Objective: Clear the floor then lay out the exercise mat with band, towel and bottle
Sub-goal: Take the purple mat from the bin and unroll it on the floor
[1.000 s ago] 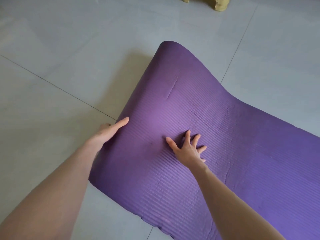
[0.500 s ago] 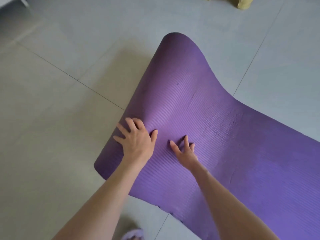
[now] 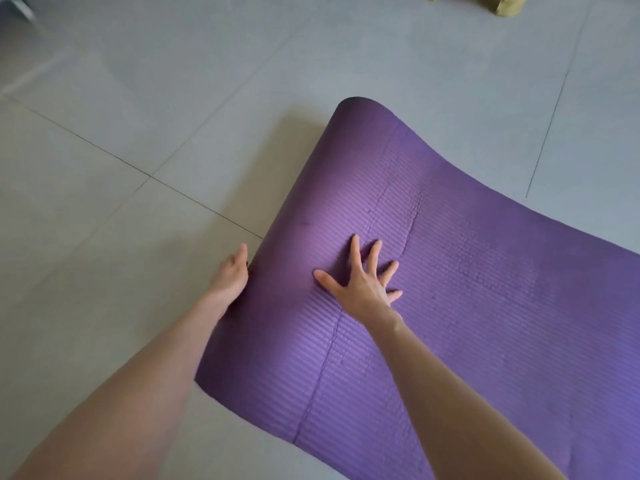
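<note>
A purple ribbed exercise mat (image 3: 467,306) lies partly unrolled on the tiled floor, and its far-left end still curls upward. My right hand (image 3: 363,282) presses flat on the mat near that curled end, fingers spread and straight. My left hand (image 3: 230,275) is at the mat's left edge; its thumb lies along the edge and its fingers are tucked out of sight under the curl, holding it. No band, towel or bottle is in view.
Pale grey floor tiles (image 3: 138,98) with thin dark joints surround the mat. The foot of an olive-yellow object (image 3: 502,5) shows at the top right edge. A grey item (image 3: 17,8) peeks in at the top left corner.
My left hand has left the top of the mat and moved back to its left edge. My right hand stays pressed on the mat, fingers spread wider.
</note>
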